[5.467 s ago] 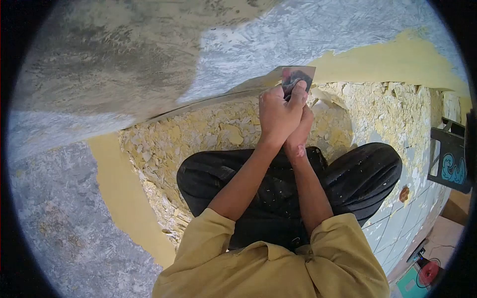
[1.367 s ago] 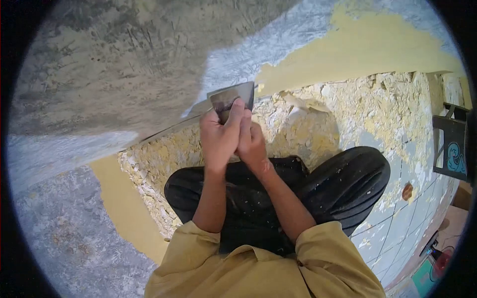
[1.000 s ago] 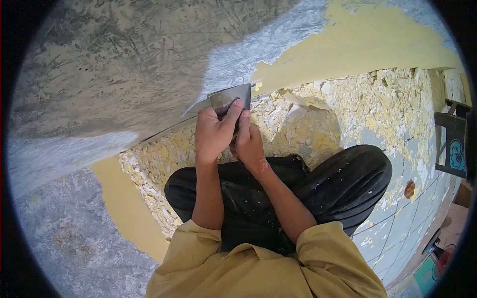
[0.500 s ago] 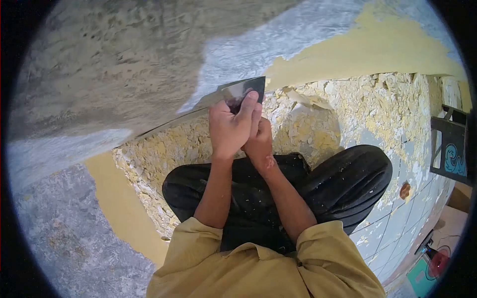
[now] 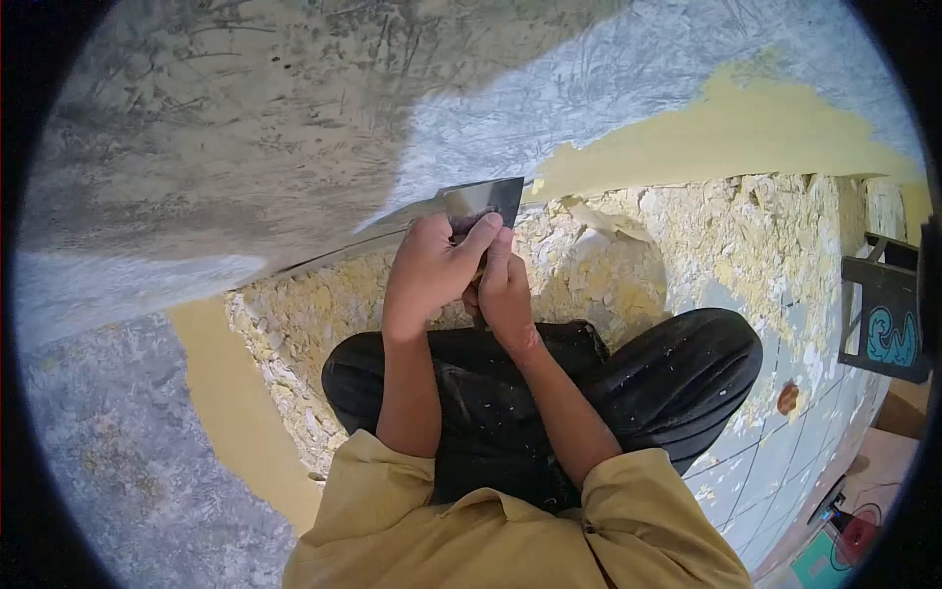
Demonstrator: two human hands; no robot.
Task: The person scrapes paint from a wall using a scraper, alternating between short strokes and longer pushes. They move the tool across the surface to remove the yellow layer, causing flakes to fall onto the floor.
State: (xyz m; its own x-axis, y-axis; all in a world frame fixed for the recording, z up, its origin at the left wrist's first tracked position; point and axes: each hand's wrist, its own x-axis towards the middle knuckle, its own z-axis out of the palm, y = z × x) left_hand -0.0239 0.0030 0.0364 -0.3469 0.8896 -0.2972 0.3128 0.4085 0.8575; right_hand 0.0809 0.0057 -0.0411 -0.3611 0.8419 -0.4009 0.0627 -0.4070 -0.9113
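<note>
Both hands are closed on a wide scraper, its flat metal blade shining at the bottom edge of the wall. My left hand wraps its left side with the thumb lying on the blade. Close beside it, my right hand grips lower down, its thumb pressed up near the left thumb. The fingers hide most of the handle. The blade's upper corner points at the left end of a yellow paint band on the wall.
Yellow and white paint flakes lie thickly on the floor along the wall. My crossed legs in dark trousers are just below. A black stool-like object stands at the right, with a green item farther down. Another yellow strip runs down the left.
The view has shifted so the wall edge sits lower. My left wrist has moved left, and my hands overlap less around the scraper, which stays against the wall's base.
</note>
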